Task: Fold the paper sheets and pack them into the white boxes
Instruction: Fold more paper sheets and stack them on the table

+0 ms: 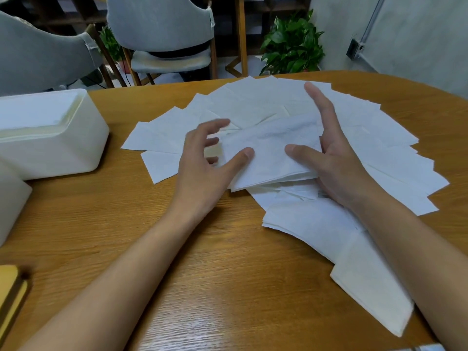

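A small stack of folded white paper sheets (271,153) is lifted a little above the table's middle. My right hand (329,158) holds its right end, thumb on top and fingers reaching behind it. My left hand (205,158) is at the stack's left end, thumb resting on the top sheet, fingers spread and loosely bent beside the edge. Many flat paper sheets (253,105) lie fanned out on the wooden table (177,262) under and around both hands. A white box (55,138) stands at the left with paper inside.
A second white box (10,201) shows partly at the left edge. A yellow object (10,292) sits at the lower left corner. Grey chairs (162,29) and a green plant (293,44) stand beyond the table's far edge.
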{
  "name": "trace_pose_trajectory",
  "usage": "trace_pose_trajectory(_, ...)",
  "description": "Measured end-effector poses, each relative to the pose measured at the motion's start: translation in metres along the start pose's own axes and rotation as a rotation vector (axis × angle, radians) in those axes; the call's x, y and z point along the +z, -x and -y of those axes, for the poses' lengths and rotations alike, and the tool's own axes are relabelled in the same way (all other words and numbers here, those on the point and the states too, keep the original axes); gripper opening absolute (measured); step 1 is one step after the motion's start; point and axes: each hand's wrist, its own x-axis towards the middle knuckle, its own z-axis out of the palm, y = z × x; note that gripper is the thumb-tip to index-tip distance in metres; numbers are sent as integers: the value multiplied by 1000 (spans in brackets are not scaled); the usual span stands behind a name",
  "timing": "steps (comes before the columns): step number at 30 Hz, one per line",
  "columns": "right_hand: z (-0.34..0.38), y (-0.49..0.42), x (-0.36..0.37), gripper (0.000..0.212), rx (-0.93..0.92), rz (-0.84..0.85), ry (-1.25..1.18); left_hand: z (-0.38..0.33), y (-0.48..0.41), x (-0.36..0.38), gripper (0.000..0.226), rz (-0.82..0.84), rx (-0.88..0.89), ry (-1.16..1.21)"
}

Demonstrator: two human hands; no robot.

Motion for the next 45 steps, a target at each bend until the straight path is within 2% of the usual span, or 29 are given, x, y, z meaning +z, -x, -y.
trace_pose_trajectory(3,0,1,-1,76,-4,63,-147,-7,2,-2,60,149,-170,249)
trace_pose_trajectory(5,0,1,-1,62,20,100,-204,-9,4,-1,60,153,-158,285)
trace_pose_trajectory(8,-1,0,-5,33,37,124,-126,-2,1,0,59,84,-44,203)
trace_pose_trajectory(9,-3,0,-6,30,53,123,-89,1,1,0,58,74,7,146)
trace_pose_trajectory(13,-4,0,-6,33,54,42,38,5,8,7,65,27,180,-75)
trace_pose_trajectory(16,-6,-3,-11,36,52,-56,41,-3,11,7,58,0,437,-271)
trace_pose_trajectory(18,-7,-5,-14,37,50,-72,63,-9,16,5,46,181,549,-262)
trace_pose_trajectory(21,-6,-5,-14,39,66,-42,94,-10,25,8,63,583,509,-342)
trace_pose_trajectory(22,-6,-5,-13,40,68,-33,99,-8,27,10,68,660,495,-389)
trace_pose_trajectory(24,-6,-4,-13,41,66,-28,93,-5,28,13,65,709,490,-420)
trace_pose_trajectory(27,-6,-4,-12,42,82,-29,71,-3,27,15,47,662,510,-369)
trace_pose_trajectory(33,-3,-1,-10,33,117,-28,119,-3,28,20,31,604,528,-228)
trace_pose_trajectory(35,-3,-1,-9,31,131,-28,125,-6,28,19,26,557,468,-146)
trace_pose_trajectory(39,-2,-2,-9,24,145,-3,70,-8,23,14,15,470,204,22)
trace_pose_trajectory(40,-1,-3,-8,31,176,17,36,-9,20,12,13,443,149,70)
trace_pose_trajectory(43,-7,-4,-10,85,286,38,-122,-8,11,4,8,328,17,232)
trace_pose_trajectory(45,-10,-4,-7,75,277,53,-226,-8,6,-2,13,254,-25,275)
